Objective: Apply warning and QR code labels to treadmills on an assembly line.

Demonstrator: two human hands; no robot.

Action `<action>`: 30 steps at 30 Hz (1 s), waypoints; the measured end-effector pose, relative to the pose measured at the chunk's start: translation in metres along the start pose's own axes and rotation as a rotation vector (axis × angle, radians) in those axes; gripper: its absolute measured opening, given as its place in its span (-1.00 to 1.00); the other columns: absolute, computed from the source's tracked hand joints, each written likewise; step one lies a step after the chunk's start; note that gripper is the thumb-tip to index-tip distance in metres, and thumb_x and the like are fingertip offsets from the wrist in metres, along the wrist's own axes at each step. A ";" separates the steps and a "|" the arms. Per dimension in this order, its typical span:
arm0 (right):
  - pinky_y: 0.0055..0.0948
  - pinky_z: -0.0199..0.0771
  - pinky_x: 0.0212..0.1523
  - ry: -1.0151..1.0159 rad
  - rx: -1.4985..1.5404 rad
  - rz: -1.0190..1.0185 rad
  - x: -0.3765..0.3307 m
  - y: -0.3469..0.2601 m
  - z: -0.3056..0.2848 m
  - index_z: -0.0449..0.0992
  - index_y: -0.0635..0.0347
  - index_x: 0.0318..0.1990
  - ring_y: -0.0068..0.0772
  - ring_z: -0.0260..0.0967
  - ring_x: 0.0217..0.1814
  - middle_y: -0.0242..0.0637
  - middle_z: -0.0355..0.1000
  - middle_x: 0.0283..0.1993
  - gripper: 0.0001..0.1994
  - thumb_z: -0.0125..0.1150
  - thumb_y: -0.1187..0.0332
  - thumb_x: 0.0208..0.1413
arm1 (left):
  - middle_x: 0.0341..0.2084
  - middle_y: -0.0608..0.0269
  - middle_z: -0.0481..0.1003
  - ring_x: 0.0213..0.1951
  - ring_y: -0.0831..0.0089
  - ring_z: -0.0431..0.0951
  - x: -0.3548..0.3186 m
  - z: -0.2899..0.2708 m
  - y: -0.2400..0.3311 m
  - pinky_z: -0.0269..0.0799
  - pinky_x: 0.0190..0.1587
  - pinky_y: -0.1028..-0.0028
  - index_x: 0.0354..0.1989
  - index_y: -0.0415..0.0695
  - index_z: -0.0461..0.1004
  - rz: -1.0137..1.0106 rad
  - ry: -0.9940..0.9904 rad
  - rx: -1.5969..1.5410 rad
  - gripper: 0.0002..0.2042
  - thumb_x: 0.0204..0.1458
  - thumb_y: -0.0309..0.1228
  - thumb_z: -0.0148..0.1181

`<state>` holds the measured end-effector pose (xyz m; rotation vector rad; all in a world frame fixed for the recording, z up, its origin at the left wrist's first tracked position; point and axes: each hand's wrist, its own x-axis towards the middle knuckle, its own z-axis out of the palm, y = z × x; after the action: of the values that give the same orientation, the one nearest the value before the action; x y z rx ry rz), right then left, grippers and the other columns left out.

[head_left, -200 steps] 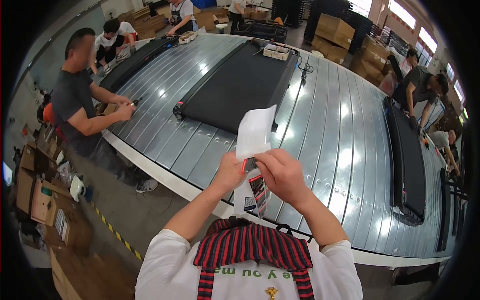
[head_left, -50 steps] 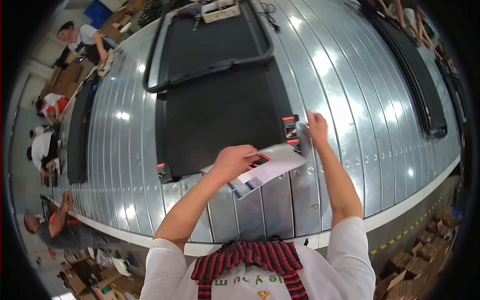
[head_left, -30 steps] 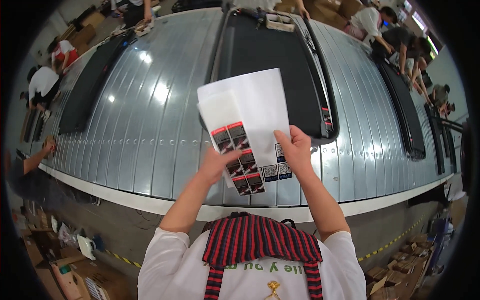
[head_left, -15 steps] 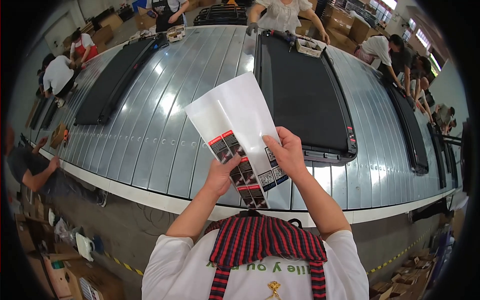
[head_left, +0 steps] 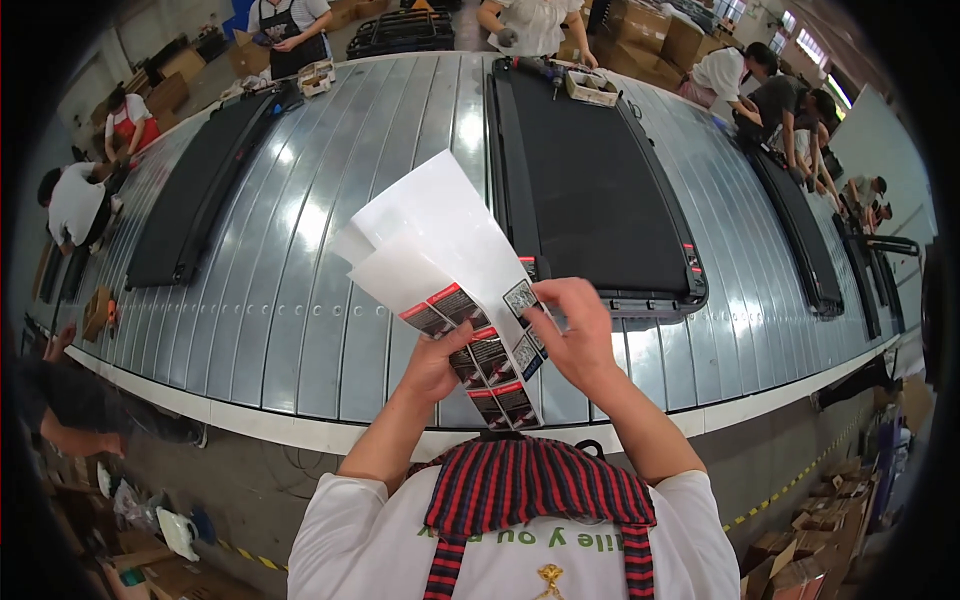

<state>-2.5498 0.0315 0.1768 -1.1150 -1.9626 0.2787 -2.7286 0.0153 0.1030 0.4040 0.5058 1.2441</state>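
Across the left part of a ribbed metal bench (head_left: 250, 360), a narrow black panel (head_left: 200, 200) lay slantwise. Next, in front of a striped apron (head_left: 540, 485), overlapping white label sheets (head_left: 445, 235) were held up over the near edge, fanned a little, perhaps so that both kinds of label could be seen at once. Their long axis slanted: the blank end pointed up and left, across the bench; the printed end pointed down and right, toward the apron. The left hand (head_left: 432, 365) was clamped on the sheets, thumb over the red-and-black labels (head_left: 490, 360), likely steadying them to free the other. The right hand (head_left: 580, 330) had its fingertips at their right edge, by the square-code labels (head_left: 521, 298); whether they pinched it, I could not tell. Beyond lay a broad black panel (head_left: 610, 190), a pale tray (head_left: 590, 98) on its far end, presumably within reach of the worker (head_left: 535, 25) opposite.
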 end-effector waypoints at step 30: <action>-0.69 0.32 -0.43 -0.240 0.535 0.463 -0.006 -0.016 0.023 0.46 0.35 -0.32 -0.71 0.31 -0.43 -0.39 0.42 -0.50 -0.86 0.12 0.46 -0.01 | -0.20 0.22 0.41 -0.15 0.40 0.42 -0.018 -0.004 0.028 0.36 -0.12 0.42 -0.08 -0.17 0.31 -0.063 -0.216 0.100 -0.59 -0.17 -0.50 0.23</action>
<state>-2.5757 0.0216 0.1678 -1.1899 -1.6483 1.1572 -2.7575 0.0060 0.1178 0.5953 0.3936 1.1018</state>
